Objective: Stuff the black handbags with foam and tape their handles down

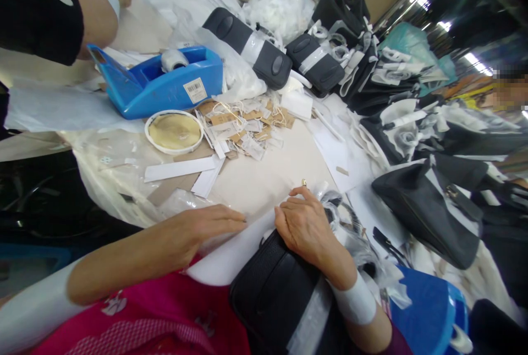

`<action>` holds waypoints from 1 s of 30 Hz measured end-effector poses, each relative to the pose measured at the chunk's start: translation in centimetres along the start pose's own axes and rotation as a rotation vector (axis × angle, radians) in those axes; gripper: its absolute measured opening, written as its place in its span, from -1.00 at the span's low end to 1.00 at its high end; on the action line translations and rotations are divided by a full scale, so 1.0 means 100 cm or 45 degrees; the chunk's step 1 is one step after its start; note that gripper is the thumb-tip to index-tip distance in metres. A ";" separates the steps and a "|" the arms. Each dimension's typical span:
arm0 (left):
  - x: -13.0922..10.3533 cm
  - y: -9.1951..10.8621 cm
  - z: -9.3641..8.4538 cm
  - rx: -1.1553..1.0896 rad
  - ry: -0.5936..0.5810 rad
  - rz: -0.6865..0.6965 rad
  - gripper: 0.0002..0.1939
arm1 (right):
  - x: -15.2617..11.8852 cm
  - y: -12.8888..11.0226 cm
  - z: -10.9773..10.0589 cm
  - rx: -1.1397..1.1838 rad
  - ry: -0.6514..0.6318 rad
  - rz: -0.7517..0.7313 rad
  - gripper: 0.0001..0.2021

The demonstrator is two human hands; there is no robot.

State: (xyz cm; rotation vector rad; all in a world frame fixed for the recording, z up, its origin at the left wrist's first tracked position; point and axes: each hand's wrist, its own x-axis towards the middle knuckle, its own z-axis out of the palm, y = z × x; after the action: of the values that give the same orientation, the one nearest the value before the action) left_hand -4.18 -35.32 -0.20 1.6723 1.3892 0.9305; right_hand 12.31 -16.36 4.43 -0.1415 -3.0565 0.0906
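Observation:
A black handbag [276, 283] lies against my body at the lower middle, with a strip of clear wrapping [311, 316] across it. My right hand [307, 228] rests over the bag's upper edge, its fingers curled in; whatever they hold is hidden. A small gold-coloured metal piece [304, 183] shows just beyond its fingertips. My left hand [206, 228] is stretched out with straight fingers, its side against a white sheet [235, 258] that runs beside the bag. Clear plastic wrapping [330, 201] gathers to the right of my right hand.
Ahead are a blue tape dispenser [160, 82], a round tub of yellowish paste [174, 132] and a heap of tags with strings [247, 124]. Black bags [429, 206] crowd the right side. Another blue dispenser [424, 305] stands lower right. A co-worker's arm [99, 3] reaches in upper left.

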 end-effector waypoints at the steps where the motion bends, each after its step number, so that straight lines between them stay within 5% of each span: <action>1: -0.015 -0.002 0.000 0.030 -0.014 0.016 -0.39 | 0.000 0.000 0.000 -0.002 -0.001 -0.003 -0.58; 4: -0.038 -0.010 0.015 -0.013 -0.030 0.069 -0.32 | 0.001 0.000 0.000 0.001 -0.007 -0.013 -0.57; 8: -0.023 -0.009 0.039 -0.200 0.235 0.125 -0.53 | 0.002 -0.001 0.000 0.025 -0.011 -0.019 -0.57; 13: 0.010 0.013 0.039 -0.395 0.463 -0.215 -0.77 | 0.002 0.000 -0.001 0.054 -0.030 -0.022 -0.56; 21: 0.034 0.029 0.045 -0.609 0.493 -0.458 -0.83 | 0.002 -0.001 -0.013 0.215 -0.022 -0.066 -0.74; 30: 0.064 0.034 0.041 -0.214 0.363 -0.455 -0.91 | -0.003 0.000 -0.017 0.404 0.135 -0.101 -0.84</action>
State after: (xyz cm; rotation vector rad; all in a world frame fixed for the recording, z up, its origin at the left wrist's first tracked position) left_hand 1.86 -29.83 1.46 1.1487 1.6790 1.0677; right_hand 12.80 -16.29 6.14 -0.0045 -2.8903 0.5393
